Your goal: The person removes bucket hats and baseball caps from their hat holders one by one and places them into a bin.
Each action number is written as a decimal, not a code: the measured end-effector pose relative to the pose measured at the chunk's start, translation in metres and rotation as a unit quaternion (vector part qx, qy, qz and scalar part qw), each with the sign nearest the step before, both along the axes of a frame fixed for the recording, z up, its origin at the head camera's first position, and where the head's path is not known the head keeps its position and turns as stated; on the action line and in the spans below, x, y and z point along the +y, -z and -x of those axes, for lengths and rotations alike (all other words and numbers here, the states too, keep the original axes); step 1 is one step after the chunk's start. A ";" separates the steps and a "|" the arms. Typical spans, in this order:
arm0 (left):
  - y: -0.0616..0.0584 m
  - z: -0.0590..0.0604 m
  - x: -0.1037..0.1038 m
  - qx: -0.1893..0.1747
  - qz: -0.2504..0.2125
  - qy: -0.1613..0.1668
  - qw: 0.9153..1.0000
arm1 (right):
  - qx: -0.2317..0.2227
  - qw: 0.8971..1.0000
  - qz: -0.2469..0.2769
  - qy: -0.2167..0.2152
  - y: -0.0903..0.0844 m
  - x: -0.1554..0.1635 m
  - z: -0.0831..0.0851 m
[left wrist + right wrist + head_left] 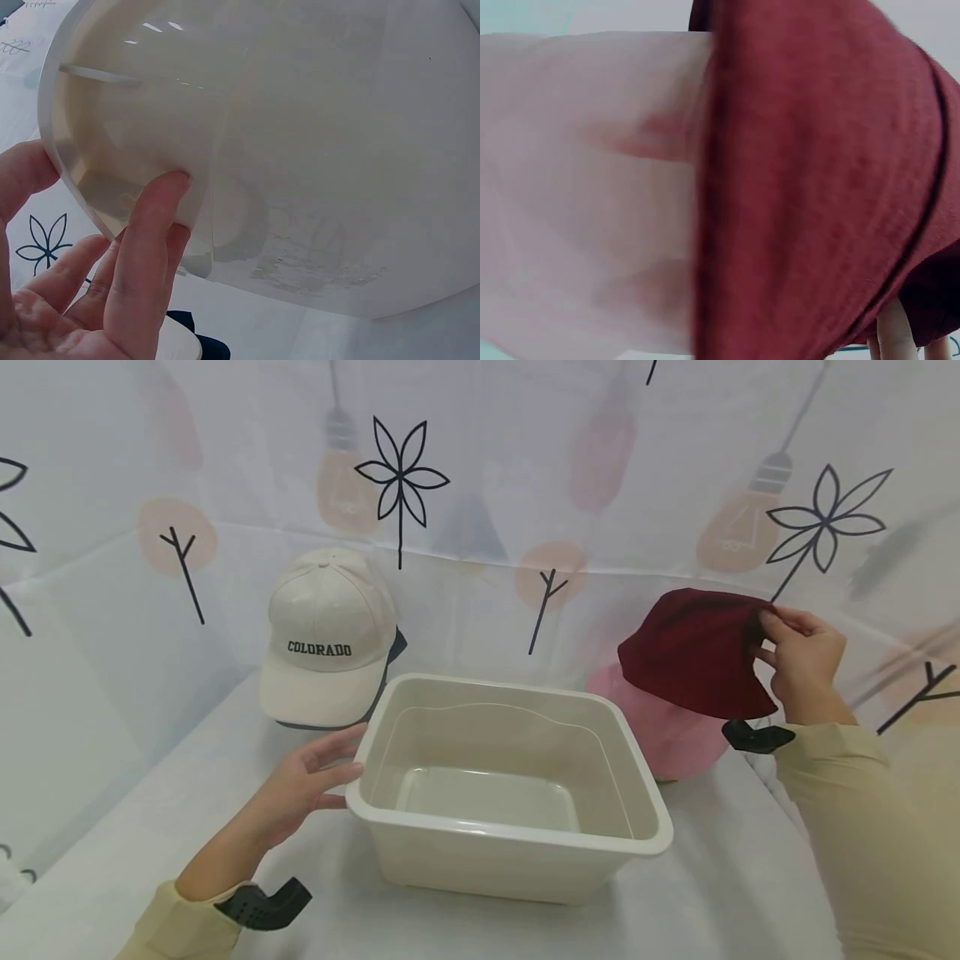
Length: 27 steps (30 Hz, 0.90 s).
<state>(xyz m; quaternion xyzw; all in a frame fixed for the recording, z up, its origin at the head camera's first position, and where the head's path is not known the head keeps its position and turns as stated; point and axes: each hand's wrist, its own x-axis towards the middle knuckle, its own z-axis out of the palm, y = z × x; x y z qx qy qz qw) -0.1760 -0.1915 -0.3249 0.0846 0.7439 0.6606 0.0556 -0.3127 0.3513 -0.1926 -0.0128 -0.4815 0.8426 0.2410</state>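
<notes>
My right hand pinches the brim of a dark red bucket hat, which hangs tilted to the right of the basin. The hat's cloth fills much of the right wrist view, where a few fingertips show at lower right. Behind the red hat, partly hidden, sits a pink hat. My left hand touches the left rim of a cream plastic basin with fingers mostly straight. In the left wrist view its fingers lie against the basin's wall. Nothing lies inside the basin.
At the back left stands a white cap lettered COLORADO, with something dark blue showing behind it. A white cloth covers the table. Close behind hangs a printed curtain with flowers and light bulbs.
</notes>
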 end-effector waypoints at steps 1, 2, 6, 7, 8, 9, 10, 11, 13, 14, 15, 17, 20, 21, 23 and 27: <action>0.000 0.000 0.000 0.001 0.002 0.000 1.000 | 0.006 1.000 0.010 0.000 -0.002 0.000 0.000; 0.000 0.000 0.000 0.002 0.003 0.000 1.000 | 0.011 1.000 0.019 0.001 -0.004 0.000 0.001; 0.000 -0.001 0.001 0.004 0.003 0.001 1.000 | 0.021 0.999 0.039 0.001 -0.013 0.000 0.000; 0.000 -0.001 0.001 0.005 0.002 0.001 1.000 | 0.021 0.999 0.044 0.001 -0.014 -0.001 0.000; 0.000 -0.001 0.001 0.005 0.001 0.002 1.000 | 0.021 0.999 0.048 0.000 -0.016 -0.001 -0.001; 0.000 -0.001 0.001 0.004 0.000 0.002 1.000 | 0.021 0.999 0.050 0.000 -0.017 -0.002 -0.002; 0.000 -0.001 0.001 0.003 0.000 0.002 1.000 | 0.023 0.998 0.054 -0.001 -0.018 -0.003 -0.003; 0.000 -0.001 0.001 0.003 0.000 0.002 1.000 | 0.024 0.998 0.056 -0.002 -0.019 -0.004 -0.003; 0.000 -0.001 0.001 0.002 0.002 0.002 1.000 | 0.027 0.998 0.060 -0.004 -0.020 -0.007 -0.004; 0.000 -0.001 0.001 0.002 0.005 0.001 1.000 | 0.029 0.998 0.061 -0.006 -0.021 -0.008 -0.005; -0.001 -0.001 0.001 0.002 0.005 0.001 1.000 | 0.030 0.998 0.061 -0.007 -0.022 -0.009 -0.006; -0.001 -0.001 0.001 0.002 0.007 0.001 1.000 | 0.032 0.998 0.058 -0.010 -0.023 -0.011 -0.007; -0.002 -0.002 0.001 0.003 0.007 0.003 1.000 | 0.033 0.998 0.054 -0.016 -0.026 -0.014 -0.010; -0.002 -0.002 0.001 0.003 0.007 0.003 1.000 | 0.035 0.998 0.053 -0.019 -0.026 -0.016 -0.011; -0.002 -0.002 0.001 0.001 0.006 0.004 1.000 | 0.041 0.997 0.052 -0.028 -0.028 -0.021 -0.013; -0.002 -0.001 0.000 0.000 0.004 0.004 1.000 | 0.056 0.996 0.051 -0.047 -0.032 -0.034 -0.019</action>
